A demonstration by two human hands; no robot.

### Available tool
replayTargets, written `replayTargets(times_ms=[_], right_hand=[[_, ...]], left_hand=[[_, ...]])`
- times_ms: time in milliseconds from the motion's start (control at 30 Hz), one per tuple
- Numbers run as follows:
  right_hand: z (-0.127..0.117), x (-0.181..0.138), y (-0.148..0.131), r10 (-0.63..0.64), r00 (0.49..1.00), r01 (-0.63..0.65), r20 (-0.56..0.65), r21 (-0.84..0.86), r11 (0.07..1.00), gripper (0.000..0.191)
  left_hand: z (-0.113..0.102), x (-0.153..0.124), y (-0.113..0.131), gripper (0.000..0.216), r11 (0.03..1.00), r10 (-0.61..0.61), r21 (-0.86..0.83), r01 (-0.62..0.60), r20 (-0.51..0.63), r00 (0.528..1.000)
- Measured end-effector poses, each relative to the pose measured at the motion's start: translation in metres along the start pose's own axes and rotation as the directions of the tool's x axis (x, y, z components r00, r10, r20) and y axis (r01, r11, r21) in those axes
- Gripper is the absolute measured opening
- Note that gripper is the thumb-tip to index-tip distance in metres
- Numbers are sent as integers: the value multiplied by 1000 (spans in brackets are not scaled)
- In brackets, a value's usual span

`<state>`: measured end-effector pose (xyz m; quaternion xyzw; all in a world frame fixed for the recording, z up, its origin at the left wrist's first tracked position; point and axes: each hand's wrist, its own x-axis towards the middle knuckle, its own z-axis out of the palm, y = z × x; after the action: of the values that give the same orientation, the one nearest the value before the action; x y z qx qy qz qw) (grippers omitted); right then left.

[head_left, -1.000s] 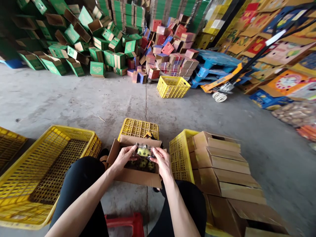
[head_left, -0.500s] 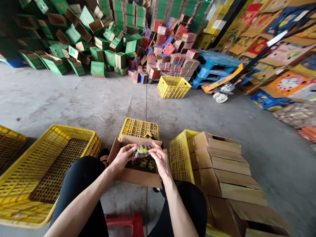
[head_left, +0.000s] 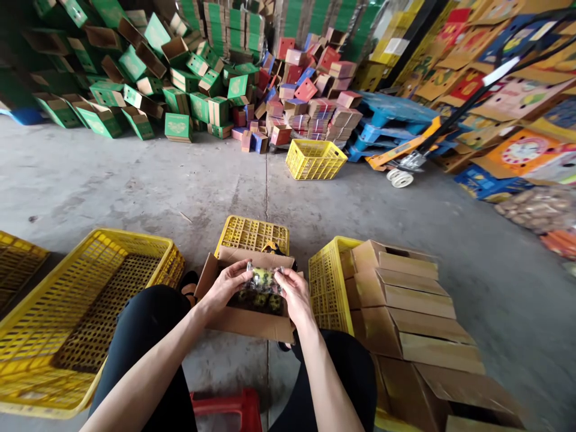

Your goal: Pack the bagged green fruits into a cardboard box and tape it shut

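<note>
A clear plastic packet (head_left: 264,279) with yellow-green and dark contents is stretched between my two hands. My left hand (head_left: 228,283) pinches its left end between thumb and fingers. At the other end, my right hand (head_left: 291,288) grips the plastic the same way. Both hands are above an open cardboard box (head_left: 252,324), which sits between my knees. Several dark and yellow-green items (head_left: 261,300) lie inside the box, partly hidden by the packet. What exactly the plastic wraps is too small to tell.
A yellow crate (head_left: 252,233) stands behind the box. Large yellow crates flank me: a left one (head_left: 27,336) and a right one (head_left: 330,294) holding cardboard boxes (head_left: 423,306). A red stool (head_left: 229,403) shows below. A pallet jack (head_left: 405,162) stands further off by blue pallets (head_left: 396,114).
The packet has turned, showing more clear film and dark contents on the near side. My right hand has shifted its grip on its end, and the fingers now curl more closely.
</note>
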<state>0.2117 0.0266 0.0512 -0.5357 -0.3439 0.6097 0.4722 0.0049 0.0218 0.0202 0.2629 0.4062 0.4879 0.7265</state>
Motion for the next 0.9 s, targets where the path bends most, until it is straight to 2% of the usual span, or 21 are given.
replayTargets(times_ms=[100, 233, 500, 733, 833, 900], right_hand=[[0, 0, 3, -33, 999, 33, -10, -12, 999, 42], [0, 2, 7, -49, 999, 49, -5, -27, 998, 42], [0, 3, 4, -61, 998, 62, 20, -79, 995, 46], [4, 3, 2, -180, 984, 178, -17, -96, 979, 35], [5, 2, 3, -156, 988, 157, 19, -100, 982, 34], [5, 2, 4, -145, 989, 148, 40, -92, 985, 34]], left_hand=[[-2, 0, -1, 54, 997, -9, 74, 4, 62, 998], [-3, 0, 1, 46, 992, 32, 123, -36, 37, 999], [-2, 0, 2, 50, 987, 78, 140, -84, 47, 996], [-1, 0, 0, 65, 996, 6, 91, -4, -17, 1000], [-2, 0, 0, 57, 996, 40, 78, -39, -12, 999], [-4, 1, 0, 49, 996, 64, 72, -59, -68, 996]])
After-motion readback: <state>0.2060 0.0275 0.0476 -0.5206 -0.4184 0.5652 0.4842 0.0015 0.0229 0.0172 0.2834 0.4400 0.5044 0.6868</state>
